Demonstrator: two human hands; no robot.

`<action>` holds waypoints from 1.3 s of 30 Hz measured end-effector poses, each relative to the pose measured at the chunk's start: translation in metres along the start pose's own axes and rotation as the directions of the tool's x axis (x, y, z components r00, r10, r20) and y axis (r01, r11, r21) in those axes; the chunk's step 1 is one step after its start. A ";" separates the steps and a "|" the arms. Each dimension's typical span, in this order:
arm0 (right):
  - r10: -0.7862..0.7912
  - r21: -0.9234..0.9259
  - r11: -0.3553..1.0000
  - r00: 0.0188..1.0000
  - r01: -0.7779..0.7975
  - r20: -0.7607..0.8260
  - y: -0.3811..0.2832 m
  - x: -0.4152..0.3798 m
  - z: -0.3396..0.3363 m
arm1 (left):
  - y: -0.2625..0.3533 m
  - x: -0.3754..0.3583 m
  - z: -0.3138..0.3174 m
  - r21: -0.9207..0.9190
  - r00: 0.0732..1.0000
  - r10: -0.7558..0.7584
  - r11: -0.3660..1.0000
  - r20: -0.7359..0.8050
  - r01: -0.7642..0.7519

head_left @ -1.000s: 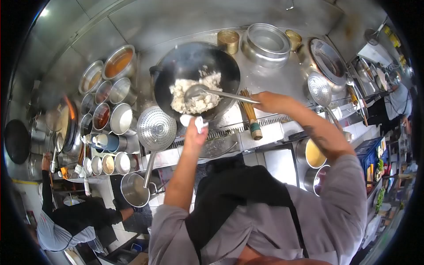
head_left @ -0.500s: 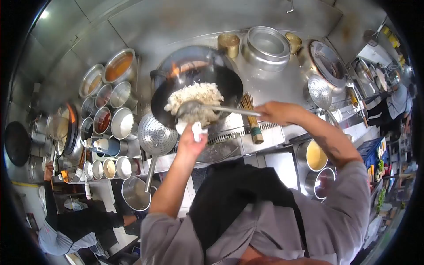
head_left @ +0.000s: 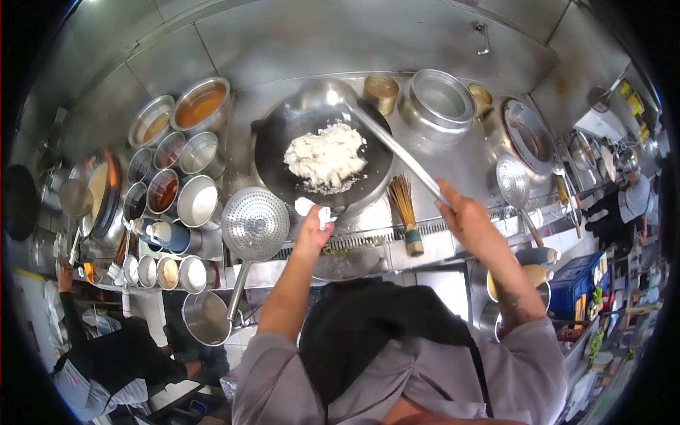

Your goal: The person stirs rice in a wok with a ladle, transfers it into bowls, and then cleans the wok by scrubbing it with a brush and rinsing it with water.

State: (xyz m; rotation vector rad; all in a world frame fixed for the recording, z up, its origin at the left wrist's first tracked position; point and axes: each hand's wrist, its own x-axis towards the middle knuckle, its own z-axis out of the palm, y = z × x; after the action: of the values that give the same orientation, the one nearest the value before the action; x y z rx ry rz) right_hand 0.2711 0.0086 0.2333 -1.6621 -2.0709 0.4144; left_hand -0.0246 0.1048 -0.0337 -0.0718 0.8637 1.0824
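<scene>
My left hand is closed around a folded white cloth at the near rim of the black wok. A heap of white rice lies in the wok, with loose grains around it. In my right hand, the fingers wrap the end of a long metal ladle. Its bowl is up at the wok's far rim, apart from the rice. A bamboo brush lies right of the wok, and a perforated strainer lies to its left, near my left forearm.
Metal pots of sauces and seasonings crowd the left side. A lidded steel pot and small brass-coloured tins stand behind. Another strainer lies at right. Co-workers are at far left and far right.
The ladle has lifted out of the rice to the far rim, and my right hand has come down and right. The wok now sits flatter, and the flame behind it no longer shows.
</scene>
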 end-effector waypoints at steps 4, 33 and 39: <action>0.134 -0.129 0.986 0.959 -0.104 0.250 0.063 0.031 0.114 | -0.003 0.013 -0.003 -0.006 1.000 -0.007 1.000 0.022 0.007; -0.055 -0.062 0.995 0.936 0.081 0.349 0.048 0.060 0.104 | -0.004 -0.136 -0.030 0.341 0.949 0.298 0.907 -0.104 -0.247; 0.009 -0.135 0.990 0.915 0.050 0.403 0.087 0.031 0.108 | -0.040 -0.220 -0.133 0.348 0.814 0.386 0.905 -0.434 -0.244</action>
State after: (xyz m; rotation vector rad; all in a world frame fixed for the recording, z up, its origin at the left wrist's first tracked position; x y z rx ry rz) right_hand 0.2821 0.0639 0.1027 -1.7505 -2.4641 0.6643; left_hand -0.1107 -0.1381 0.0037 0.0359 1.5336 1.2691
